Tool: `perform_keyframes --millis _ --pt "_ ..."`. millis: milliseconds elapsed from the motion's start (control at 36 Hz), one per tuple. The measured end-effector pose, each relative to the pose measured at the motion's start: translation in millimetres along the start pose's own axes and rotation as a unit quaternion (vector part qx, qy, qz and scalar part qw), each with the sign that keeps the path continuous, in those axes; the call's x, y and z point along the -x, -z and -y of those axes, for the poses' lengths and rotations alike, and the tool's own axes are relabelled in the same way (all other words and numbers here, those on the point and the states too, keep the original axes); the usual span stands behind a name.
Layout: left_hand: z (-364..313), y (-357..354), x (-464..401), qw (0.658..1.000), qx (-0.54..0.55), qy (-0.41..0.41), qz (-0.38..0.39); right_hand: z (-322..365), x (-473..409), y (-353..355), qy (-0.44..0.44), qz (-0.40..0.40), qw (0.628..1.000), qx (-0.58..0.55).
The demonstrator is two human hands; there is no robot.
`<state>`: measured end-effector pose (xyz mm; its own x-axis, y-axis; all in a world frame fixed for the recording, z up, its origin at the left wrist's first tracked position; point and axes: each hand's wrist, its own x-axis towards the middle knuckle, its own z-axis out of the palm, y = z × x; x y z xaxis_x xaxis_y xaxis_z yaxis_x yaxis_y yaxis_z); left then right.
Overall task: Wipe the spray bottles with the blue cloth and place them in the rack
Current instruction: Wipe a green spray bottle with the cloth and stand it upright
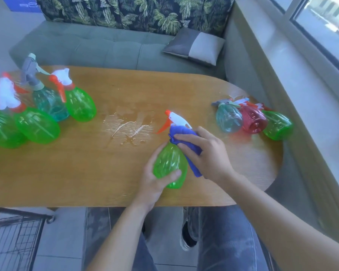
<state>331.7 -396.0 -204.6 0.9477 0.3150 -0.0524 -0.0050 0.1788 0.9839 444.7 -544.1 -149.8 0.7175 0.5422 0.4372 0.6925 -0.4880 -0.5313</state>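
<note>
Two hands work a green bottle [169, 165] over a wooden table [86, 173].

The left hand [155, 180] curls round the bottle's base, thumb across its front; the right hand [205, 155] grips a blue cloth [184, 139] against the neck, just under the white-and-orange sprayer [176, 119]. A wet patch [127, 128] lies just left of the bottle. Three bottles [252, 122] lie on their sides to the right, near the table's rounded end; more bottles [47, 110] cluster far left. A black wire rack [16, 235] stands on the floor, lower left.
</note>
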Motion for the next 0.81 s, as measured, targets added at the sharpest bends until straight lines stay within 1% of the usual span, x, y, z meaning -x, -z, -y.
perform_keyframes --millis 56,111,167,222,333,389,444,500,556,639,667,722,806 --pt "-0.1 1.0 -0.4 1.0 -0.001 0.006 0.004 -4.2 -10.5 3.8 0.008 -0.019 0.999 0.048" --pt "0.4 1.4 -0.8 1.0 -0.009 0.011 0.01 -8.0 -20.1 7.1 -0.016 -0.046 0.997 0.067" --pt "0.8 1.1 -0.8 1.0 -0.011 0.016 0.012 -9.7 -25.9 9.2 -0.035 -0.052 0.995 0.078" --pt "1.5 1.3 -0.5 1.0 -0.01 0.02 0.012 -8.7 -26.0 8.8 -0.023 -0.041 0.996 0.079" --pt "3.3 2.2 -0.6 1.0 -0.016 0.019 0.011 -3.7 -22.4 8.3 0.036 0.018 0.997 0.073" --pt "3.5 2.1 -1.7 1.0 -0.018 0.021 0.012 -6.5 -25.8 11.2 0.031 0.004 0.995 0.095" --pt "3.8 1.8 -2.4 0.999 -0.018 0.022 0.019 -12.1 -31.1 14.1 -0.002 -0.025 0.993 0.113" --pt "4.0 1.8 -2.1 0.999 -0.014 0.026 0.022 -15.2 -34.3 15.0 -0.03 -0.039 0.992 0.118" --pt "3.8 1.7 -1.7 0.999 -0.012 0.026 0.021 -12.4 -33.6 13.5 -0.025 -0.029 0.993 0.112" --pt "3.0 1.2 -1.6 0.999 -0.019 0.024 0.017 -5.0 -29.3 10.2 0.014 0.012 0.995 0.103" --pt "2.5 1.1 -1.8 0.999 -0.019 0.024 0.016 -3.6 -29.2 9.6 0.021 0.015 0.994 0.106" --pt "1.4 0.5 -1.9 0.999 -0.019 0.025 0.019 -4.4 -32.8 9.5 0.01 -0.01 0.994 0.112" --pt "0.5 -0.9 -1.8 0.999 -0.021 0.025 0.028 -7.5 -40.5 10.1 -0.028 -0.057 0.991 0.115"
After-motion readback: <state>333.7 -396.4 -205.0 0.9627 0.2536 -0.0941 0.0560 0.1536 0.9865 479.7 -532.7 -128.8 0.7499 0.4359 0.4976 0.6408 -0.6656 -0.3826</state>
